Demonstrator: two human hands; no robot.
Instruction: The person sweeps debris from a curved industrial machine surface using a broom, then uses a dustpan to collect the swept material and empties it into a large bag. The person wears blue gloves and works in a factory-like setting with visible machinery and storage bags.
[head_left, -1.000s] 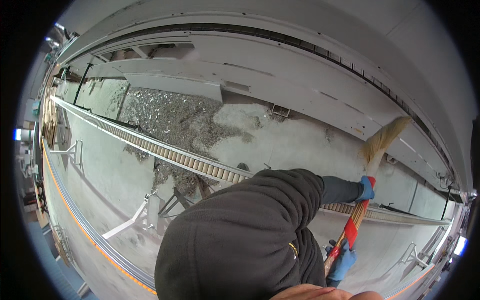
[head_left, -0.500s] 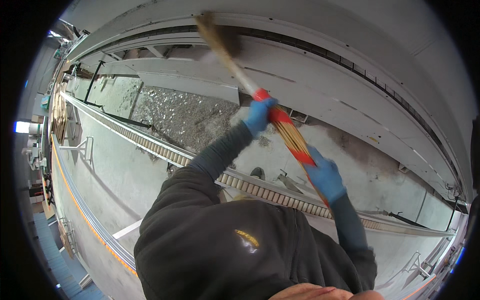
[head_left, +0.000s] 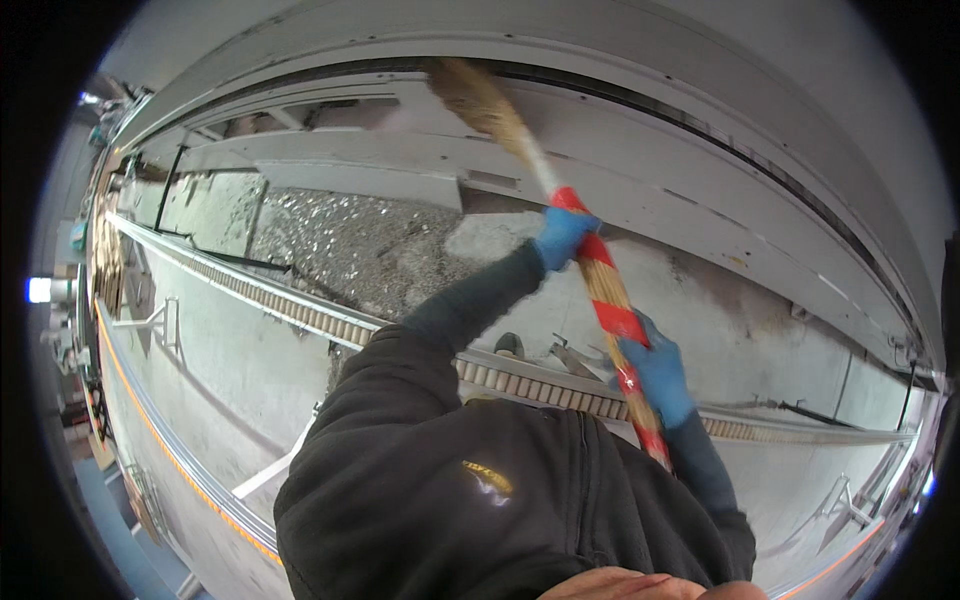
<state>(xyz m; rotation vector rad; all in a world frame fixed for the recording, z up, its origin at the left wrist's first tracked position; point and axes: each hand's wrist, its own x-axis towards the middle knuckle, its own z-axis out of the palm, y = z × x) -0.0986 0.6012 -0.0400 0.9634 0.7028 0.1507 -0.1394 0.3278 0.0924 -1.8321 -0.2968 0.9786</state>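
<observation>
A long straw broom [head_left: 612, 292] runs slantwise in front of me, its handle wound with red tape. My left hand [head_left: 565, 238], in a blue glove, is closed round the handle below the bristles. Lower down the same handle, my right hand [head_left: 657, 372], also blue-gloved, is wrapped round it. The bristles [head_left: 478, 100] fan out at the far end against the long grey machine frame [head_left: 640, 165], by its dark slot. The butt of the handle comes close to my jacket.
A roller conveyor rail [head_left: 540, 386] crosses between me and the machine. Beyond it, a heap of grey chips and debris [head_left: 350, 245] covers the floor. Dark struts [head_left: 170, 190] stand at the left. Behind the rail, another rail with an orange edge [head_left: 185, 460] curves along the lower left.
The broom has swung to a steeper slant, its handle shifting right. The bristles have moved slightly right and nearer. Both hands keep their hold, the left having moved right.
</observation>
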